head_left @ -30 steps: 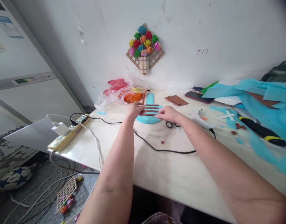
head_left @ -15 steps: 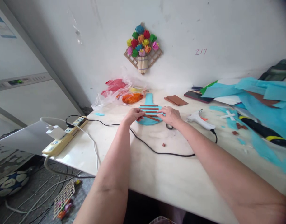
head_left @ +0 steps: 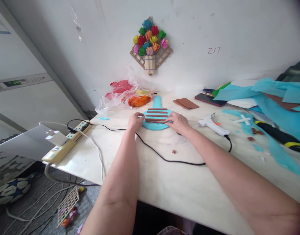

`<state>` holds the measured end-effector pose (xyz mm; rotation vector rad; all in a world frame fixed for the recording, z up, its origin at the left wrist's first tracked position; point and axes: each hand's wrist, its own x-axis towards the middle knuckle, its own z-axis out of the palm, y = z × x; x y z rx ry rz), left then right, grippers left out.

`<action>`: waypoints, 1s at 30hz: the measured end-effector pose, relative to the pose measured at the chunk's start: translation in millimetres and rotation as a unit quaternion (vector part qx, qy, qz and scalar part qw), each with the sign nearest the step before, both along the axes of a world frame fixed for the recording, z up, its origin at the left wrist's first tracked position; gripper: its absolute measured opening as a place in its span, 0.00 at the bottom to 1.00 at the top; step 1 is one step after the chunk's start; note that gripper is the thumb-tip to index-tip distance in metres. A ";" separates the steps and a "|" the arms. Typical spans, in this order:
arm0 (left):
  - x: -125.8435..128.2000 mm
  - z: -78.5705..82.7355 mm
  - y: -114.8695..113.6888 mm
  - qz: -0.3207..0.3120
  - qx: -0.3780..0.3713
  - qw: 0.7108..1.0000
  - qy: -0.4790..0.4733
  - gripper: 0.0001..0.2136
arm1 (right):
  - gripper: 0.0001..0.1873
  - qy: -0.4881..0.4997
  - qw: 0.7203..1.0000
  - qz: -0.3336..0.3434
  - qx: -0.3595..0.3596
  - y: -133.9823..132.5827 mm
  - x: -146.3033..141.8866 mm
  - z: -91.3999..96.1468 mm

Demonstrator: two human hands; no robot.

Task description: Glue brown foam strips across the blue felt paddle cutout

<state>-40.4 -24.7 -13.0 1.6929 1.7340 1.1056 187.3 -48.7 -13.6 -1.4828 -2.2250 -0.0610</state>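
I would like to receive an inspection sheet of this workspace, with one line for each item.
Surface: pale table, small brown scrap on it.
Work pieces: brown strips lying across blue piece.
Clutter: plastic bags behind; glue gun and blue sheets at right.
Hands: left hand at the strips' left ends, right hand at their right ends; grip unclear.
Cables: black cable across table; power strip at left.
Surroundings: flower decoration on wall, ball on floor.

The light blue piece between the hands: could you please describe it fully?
The light blue piece lies flat on the table, looking like fabric, its rounded body narrowing to a neck toward the wall. Brown strips cross the body. The right hand is at its right edge, the left hand by its left; contact is unclear.
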 end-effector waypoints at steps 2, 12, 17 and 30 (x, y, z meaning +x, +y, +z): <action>-4.1 -2.4 1.2 0.008 0.009 1.000 0.021 0.12 | 0.07 0.005 1.000 0.002 0.003 0.6 -0.5 -1.1; -5.4 -0.5 -10.4 -0.042 -0.014 0.998 -0.051 0.11 | 0.10 0.045 0.999 -0.019 -0.021 9.1 14.8 3.9; -5.1 2.5 -13.3 -0.030 -0.031 0.998 -0.056 0.10 | 0.09 0.018 0.998 -0.042 -0.039 7.0 19.0 8.3; -4.1 -1.7 -10.6 -0.037 -0.024 0.999 -0.031 0.10 | 0.09 -0.008 0.998 -0.053 -0.032 4.0 8.9 4.7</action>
